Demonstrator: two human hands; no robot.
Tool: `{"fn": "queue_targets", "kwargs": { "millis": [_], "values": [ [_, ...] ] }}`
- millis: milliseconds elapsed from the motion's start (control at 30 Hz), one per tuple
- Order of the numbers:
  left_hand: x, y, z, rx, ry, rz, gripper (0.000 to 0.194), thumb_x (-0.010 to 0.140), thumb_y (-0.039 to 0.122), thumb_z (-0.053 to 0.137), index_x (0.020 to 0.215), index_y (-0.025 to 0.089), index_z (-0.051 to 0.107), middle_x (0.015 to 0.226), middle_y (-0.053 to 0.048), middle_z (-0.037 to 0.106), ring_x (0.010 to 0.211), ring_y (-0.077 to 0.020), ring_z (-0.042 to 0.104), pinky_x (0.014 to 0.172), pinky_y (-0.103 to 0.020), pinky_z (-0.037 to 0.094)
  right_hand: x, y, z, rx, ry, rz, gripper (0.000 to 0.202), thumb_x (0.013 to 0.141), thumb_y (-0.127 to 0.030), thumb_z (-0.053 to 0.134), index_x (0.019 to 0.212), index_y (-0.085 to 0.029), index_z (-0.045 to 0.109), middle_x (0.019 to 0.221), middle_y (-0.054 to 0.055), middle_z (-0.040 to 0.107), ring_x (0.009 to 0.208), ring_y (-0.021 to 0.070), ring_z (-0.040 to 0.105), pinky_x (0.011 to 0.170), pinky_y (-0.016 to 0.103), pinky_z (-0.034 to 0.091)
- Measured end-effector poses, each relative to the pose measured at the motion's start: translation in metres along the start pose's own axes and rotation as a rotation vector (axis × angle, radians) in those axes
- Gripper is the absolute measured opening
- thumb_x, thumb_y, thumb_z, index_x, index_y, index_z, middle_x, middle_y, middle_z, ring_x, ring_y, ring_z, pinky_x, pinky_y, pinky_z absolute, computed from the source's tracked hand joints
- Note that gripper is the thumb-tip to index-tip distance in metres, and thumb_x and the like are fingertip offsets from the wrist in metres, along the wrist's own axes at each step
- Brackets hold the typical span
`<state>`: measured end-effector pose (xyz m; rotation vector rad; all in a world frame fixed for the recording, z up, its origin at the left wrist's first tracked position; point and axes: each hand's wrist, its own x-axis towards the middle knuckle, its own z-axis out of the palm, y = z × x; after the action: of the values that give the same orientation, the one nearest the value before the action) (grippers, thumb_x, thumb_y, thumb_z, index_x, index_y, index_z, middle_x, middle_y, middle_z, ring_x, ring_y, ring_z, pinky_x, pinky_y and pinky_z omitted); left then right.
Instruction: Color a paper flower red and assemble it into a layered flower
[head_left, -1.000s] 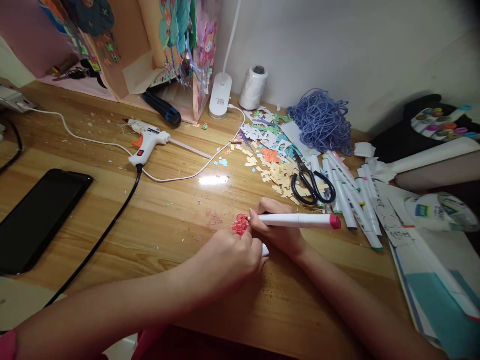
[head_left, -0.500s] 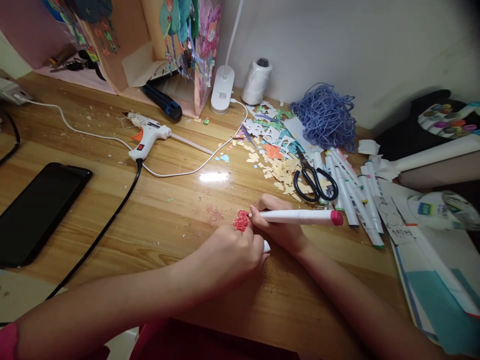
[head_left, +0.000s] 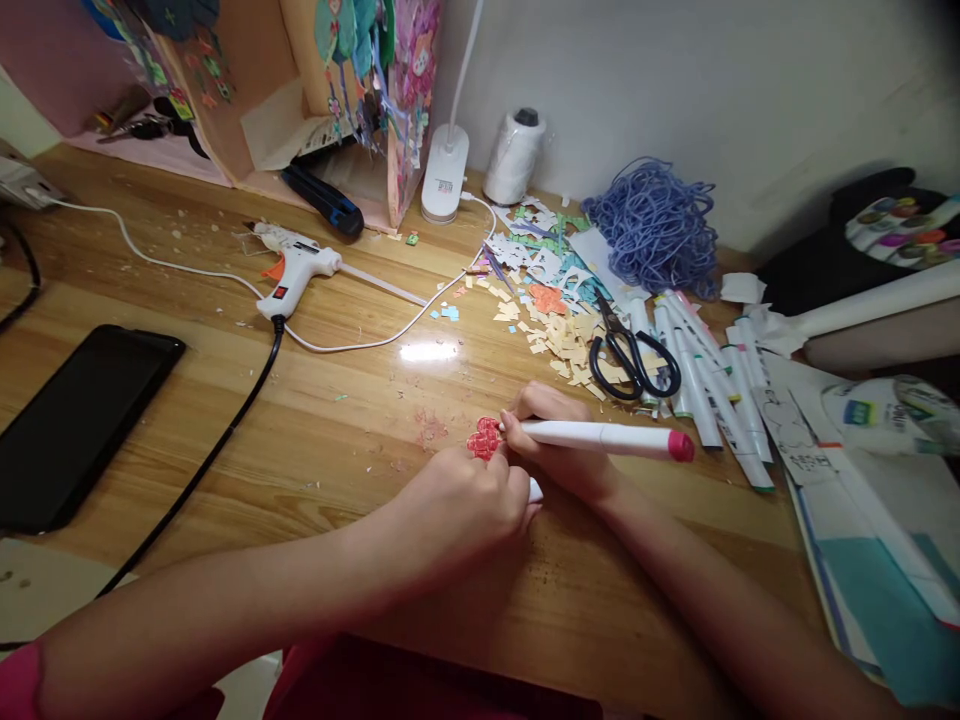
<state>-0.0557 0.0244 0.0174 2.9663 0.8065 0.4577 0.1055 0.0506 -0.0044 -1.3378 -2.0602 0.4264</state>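
A small red cutout (head_left: 484, 438), shaped like a flower or cloud with pale lines, lies flat on the wooden table. My right hand (head_left: 559, 440) is closed around a white marker (head_left: 592, 434) with a pinkish-red end, its tip at the cutout's right edge. Fingers of my left hand (head_left: 472, 505) press on the cutout's lower edge. The same hand is curled around a white piece (head_left: 535, 490), apparently the marker cap, mostly hidden in the fist.
Scissors (head_left: 634, 360) lie beyond my right hand, among paper scraps (head_left: 559, 330) and several markers (head_left: 720, 400). Blue cord (head_left: 652, 225) is heaped by the wall. A glue gun (head_left: 296, 265) with its black cable, a box cutter (head_left: 324, 200) and a phone (head_left: 86, 420) occupy the left side.
The view has shifted very slightly. The outer end of the marker sits a little further right and lower; both hands keep their hold beside the cutout.
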Motion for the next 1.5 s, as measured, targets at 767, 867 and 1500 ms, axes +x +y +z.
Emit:
{"fn": "queue_targets", "kwargs": {
  "millis": [767,867,1500],
  "values": [
    [0.001,-0.002,-0.004,-0.023,-0.026,-0.004,0.025,0.091,0.023,0.037,0.076,0.014,0.055,0.069,-0.007,0.064,0.054,-0.0196,0.06,0.043,-0.03,0.042,-0.003,0.006,-0.007,0.067,-0.068,-0.016,0.025,0.077,-0.021,0.054,0.057,-0.021,0.038,0.053,-0.003,0.049,0.047,0.0095,0.043,0.046,0.022,0.033],
    [0.0,-0.002,-0.005,0.013,-0.009,0.001,0.025,0.091,0.025,0.039,0.074,0.015,0.054,0.069,-0.007,0.062,0.055,-0.0189,0.059,0.045,-0.03,0.041,-0.002,0.007,-0.008,0.09,-0.094,-0.021,0.026,0.078,-0.022,0.054,0.057,-0.021,0.038,0.053,-0.003,0.05,0.047,0.0095,0.044,0.046,0.021,0.033],
    [0.003,-0.004,-0.01,-0.032,-0.021,0.023,0.02,0.09,0.021,0.04,0.073,0.016,0.051,0.066,-0.002,0.06,0.051,-0.0166,0.056,0.041,-0.029,0.033,0.0,0.008,-0.01,0.137,-0.12,0.008,0.023,0.077,-0.022,0.054,0.058,-0.02,0.041,0.054,-0.003,0.05,0.05,0.0092,0.043,0.047,0.02,0.032]
  ]
}}
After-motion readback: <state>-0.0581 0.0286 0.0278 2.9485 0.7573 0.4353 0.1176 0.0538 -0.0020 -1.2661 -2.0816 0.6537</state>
